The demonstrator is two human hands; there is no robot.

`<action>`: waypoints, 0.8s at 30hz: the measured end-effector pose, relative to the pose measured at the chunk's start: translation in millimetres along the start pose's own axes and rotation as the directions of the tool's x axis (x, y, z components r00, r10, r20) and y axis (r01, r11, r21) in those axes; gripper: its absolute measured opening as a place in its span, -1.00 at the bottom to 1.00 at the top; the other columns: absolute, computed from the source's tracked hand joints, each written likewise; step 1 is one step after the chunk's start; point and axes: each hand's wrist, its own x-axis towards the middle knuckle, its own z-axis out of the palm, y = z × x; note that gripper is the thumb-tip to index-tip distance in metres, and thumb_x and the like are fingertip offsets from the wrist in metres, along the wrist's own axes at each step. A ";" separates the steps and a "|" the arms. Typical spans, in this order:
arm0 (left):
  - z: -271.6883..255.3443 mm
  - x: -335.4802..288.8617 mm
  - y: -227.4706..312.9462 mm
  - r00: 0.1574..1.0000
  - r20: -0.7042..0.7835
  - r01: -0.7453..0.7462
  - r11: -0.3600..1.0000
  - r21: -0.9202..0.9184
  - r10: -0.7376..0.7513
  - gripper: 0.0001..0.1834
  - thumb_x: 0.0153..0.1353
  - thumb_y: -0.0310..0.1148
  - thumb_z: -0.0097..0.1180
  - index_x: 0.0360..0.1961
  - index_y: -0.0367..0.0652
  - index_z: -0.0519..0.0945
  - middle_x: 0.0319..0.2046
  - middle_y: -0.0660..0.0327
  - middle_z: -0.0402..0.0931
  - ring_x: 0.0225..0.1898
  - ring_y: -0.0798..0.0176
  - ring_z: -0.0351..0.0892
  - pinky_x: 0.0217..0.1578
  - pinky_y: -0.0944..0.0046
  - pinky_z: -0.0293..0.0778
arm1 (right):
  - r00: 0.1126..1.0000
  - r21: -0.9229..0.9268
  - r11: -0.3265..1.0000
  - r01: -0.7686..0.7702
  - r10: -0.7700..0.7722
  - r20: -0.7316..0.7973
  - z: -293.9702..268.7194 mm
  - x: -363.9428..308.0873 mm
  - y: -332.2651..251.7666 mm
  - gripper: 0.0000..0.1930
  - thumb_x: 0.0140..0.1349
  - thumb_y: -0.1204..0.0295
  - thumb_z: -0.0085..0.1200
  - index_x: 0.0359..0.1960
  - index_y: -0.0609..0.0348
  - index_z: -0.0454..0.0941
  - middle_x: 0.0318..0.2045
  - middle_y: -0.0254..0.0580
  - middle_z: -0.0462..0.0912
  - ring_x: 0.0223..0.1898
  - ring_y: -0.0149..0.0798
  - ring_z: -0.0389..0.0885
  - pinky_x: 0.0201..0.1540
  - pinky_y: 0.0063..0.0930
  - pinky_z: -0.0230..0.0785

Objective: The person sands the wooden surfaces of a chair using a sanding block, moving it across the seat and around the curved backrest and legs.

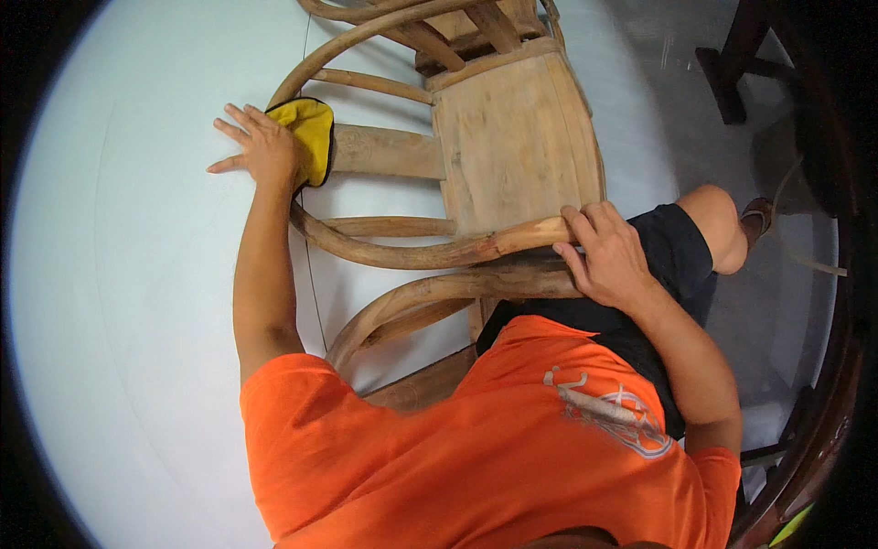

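A bare wooden chair (512,137) with a curved horseshoe-shaped back and arm rail stands in front of me. My left hand (261,151) is at the far left of the bend, fingers spread beyond the rail. A yellow cloth (315,137) with a dark edge lies over the rail under that hand and wrist, hiding part of the wood. With thumb and fingers around it, my right hand (608,252) holds the end of the chair's near armrest (521,236). The wood there looks lighter, with a reddish patch beside it.
Close to my body is a second curved wooden chair rail (402,297), partly hidden by my shirt. Beyond the chair stands another wooden chair (485,23). A dark wooden leg and foot (727,87) is at upper right, and a thin pale tube (814,265) hangs below it.
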 end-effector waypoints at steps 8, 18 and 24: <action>2.0 -33.5 -15.4 0.970 0.210 -0.154 0.981 0.119 0.126 -0.26 0.37 -0.34 -0.09 0.54 -0.38 0.15 0.63 -0.18 -0.22 0.63 -0.38 -0.38 0.43 -0.66 -0.33 | 1.000 0.017 1.000 -0.016 0.016 -0.016 4.7 -2.5 7.4 -0.58 0.28 0.29 0.27 0.07 0.29 0.52 -0.21 0.11 0.52 -0.12 0.17 0.56 -0.08 -0.05 0.47; 42.5 50.5 -15.6 0.945 -0.046 -0.326 0.926 -0.188 0.323 -0.69 0.29 -0.43 0.07 0.03 -0.28 0.49 -0.13 -0.12 0.60 -0.02 -0.21 0.56 -0.02 -0.05 0.54 | 0.998 0.000 0.999 -0.051 0.051 0.039 -7.5 6.6 8.4 -0.59 0.26 0.13 0.32 -0.20 0.28 0.55 -0.38 0.13 0.60 -0.27 0.21 0.63 -0.20 0.02 0.46; 31.5 67.2 -4.9 0.948 0.135 -0.240 0.928 -0.284 0.287 -0.61 0.20 -0.41 0.21 0.05 -0.29 0.49 -0.04 -0.15 0.58 0.06 -0.21 0.52 0.06 -0.09 0.52 | 0.994 -0.023 0.994 -0.105 0.106 0.028 -6.2 3.8 1.5 -0.57 0.23 0.13 0.35 -0.26 0.33 0.59 -0.36 0.18 0.62 -0.24 0.22 0.65 -0.17 0.03 0.48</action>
